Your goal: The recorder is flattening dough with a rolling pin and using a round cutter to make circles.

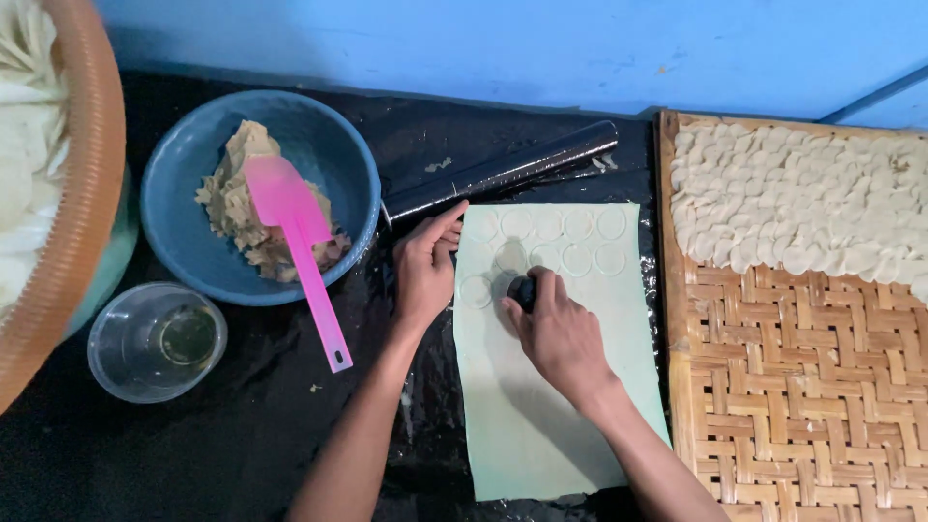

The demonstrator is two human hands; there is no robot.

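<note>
right hand (pixel 559 329) grip closed over round cutter (pixel 522 290) on dough sheet (pixel 541 416).

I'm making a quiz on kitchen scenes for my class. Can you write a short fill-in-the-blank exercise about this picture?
1. The right hand presses a small dark round cutter into the pale sheet of ____.
2. The pink spatula rests in the ____ bowl with a lump of brownish dough.
3. The cut discs lie piled on a woven ____ tray.
4. The left hand rests at the sheet's ____ edge.

Missing words: dough; blue; bamboo; left
</note>
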